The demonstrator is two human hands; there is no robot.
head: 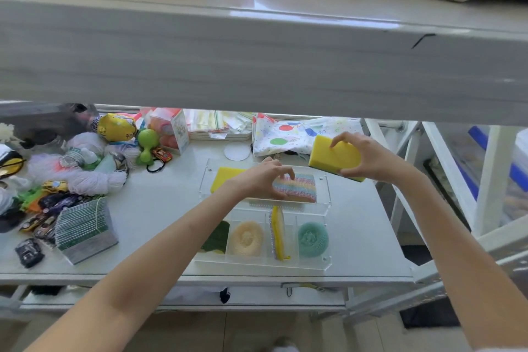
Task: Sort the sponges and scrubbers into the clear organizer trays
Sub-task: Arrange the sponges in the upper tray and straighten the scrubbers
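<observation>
- The right hand (pixel 368 158) pinches a yellow sponge (pixel 333 157) by its edges, held in the air just right of the far tray (pixel 324 180) and above the table (pixel 160 208).
- The left hand (pixel 258 180) curls its fingers on a pastel mesh sponge (pixel 303 187) lying in the far tray.
- A second yellow pad (pixel 224 177) lies in that tray's left end.
- In the near tray (pixel 257 264), in front of the far tray: a green scourer (pixel 217 236), cream scrubber (pixel 247 238), upright sponge (pixel 278 233), teal scrubber (pixel 313 238).

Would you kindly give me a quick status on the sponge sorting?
Right hand holding yellow sponge above table. Left hand on rainbow sponge in rear tray. Nothing blocking.
</observation>
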